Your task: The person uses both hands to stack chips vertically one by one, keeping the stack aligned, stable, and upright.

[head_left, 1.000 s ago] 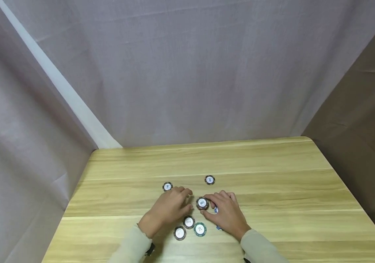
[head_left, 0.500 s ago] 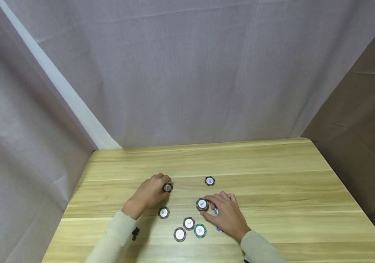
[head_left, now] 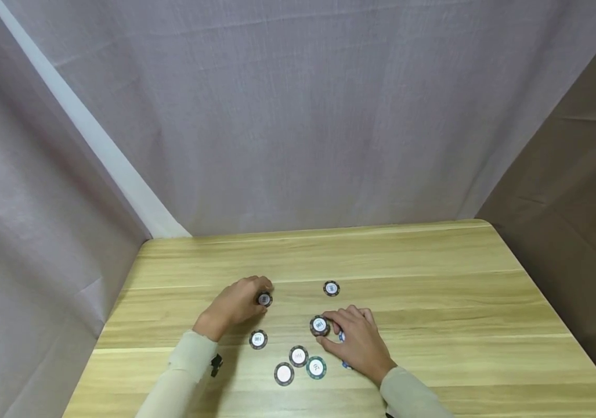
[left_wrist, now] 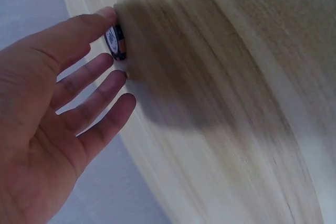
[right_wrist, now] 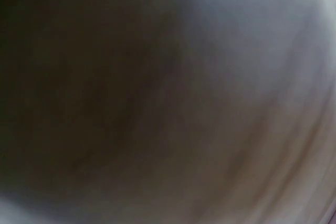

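Note:
My left hand [head_left: 237, 302] pinches a black poker chip [head_left: 264, 299] at the far left of the group, its thumb and fingers at the rim. The left wrist view shows that chip [left_wrist: 114, 43] at the fingertips, close to the tabletop. In the head view, my right hand [head_left: 357, 342] holds a small stack of black chips [head_left: 320, 325] marked 100 between thumb and index finger. Blue chips [head_left: 346, 365] are partly hidden beneath the right hand. The right wrist view is dark and blurred.
On the wooden table [head_left: 433, 278] lie a black chip [head_left: 331, 288] behind the stack, another [head_left: 258, 339] near the left wrist, two dark chips [head_left: 298, 356] in front, and a green chip [head_left: 315, 367]. Grey cloth [head_left: 303, 116] hangs behind the table.
My left hand has moved left and away from beside the stack to the far-left chip and taken hold of it. A chip formerly covered by that arm now shows. The right hand stays put.

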Demonstrator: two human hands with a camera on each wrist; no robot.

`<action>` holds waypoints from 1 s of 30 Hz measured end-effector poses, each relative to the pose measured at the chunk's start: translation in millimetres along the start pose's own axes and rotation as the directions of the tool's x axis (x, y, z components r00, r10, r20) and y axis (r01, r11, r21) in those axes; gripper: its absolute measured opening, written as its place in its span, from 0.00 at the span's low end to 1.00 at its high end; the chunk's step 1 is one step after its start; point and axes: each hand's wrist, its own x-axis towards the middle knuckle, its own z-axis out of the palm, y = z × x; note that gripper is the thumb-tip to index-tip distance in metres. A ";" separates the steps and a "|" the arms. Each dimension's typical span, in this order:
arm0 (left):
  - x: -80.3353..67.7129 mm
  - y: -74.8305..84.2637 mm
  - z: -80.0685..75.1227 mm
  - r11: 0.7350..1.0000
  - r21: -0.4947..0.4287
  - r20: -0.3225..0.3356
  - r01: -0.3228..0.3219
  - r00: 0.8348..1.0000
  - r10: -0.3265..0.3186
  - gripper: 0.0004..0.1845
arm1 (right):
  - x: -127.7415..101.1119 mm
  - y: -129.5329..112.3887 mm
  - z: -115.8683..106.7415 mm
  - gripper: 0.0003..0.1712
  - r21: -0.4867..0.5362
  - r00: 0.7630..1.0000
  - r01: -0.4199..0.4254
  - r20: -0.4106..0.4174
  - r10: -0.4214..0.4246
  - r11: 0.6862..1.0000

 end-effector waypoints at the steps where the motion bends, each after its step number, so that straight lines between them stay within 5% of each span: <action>1: 0.0 0.2 0.3 1.000 0.009 0.001 -0.001 1.000 0.001 0.21 | -0.4 0.0 -0.1 0.30 0.001 1.000 0.000 0.002 0.000 1.000; 12: 3.5 -0.7 -0.5 0.992 0.120 -0.015 -0.032 0.999 0.034 0.16 | -1.0 1.9 -0.5 0.30 -0.009 0.999 0.020 -0.029 -0.020 1.000; 23: 5.5 5.1 -4.2 0.934 0.352 0.099 -0.065 0.995 0.032 0.23 | -4.8 -2.3 8.4 0.28 0.019 0.999 0.022 -0.033 -0.021 1.000; 30: 8.4 7.7 4.5 0.936 0.343 0.097 -0.076 0.994 0.045 0.27 | -6.9 -0.9 6.0 0.28 0.015 1.000 -0.013 -0.011 0.014 1.000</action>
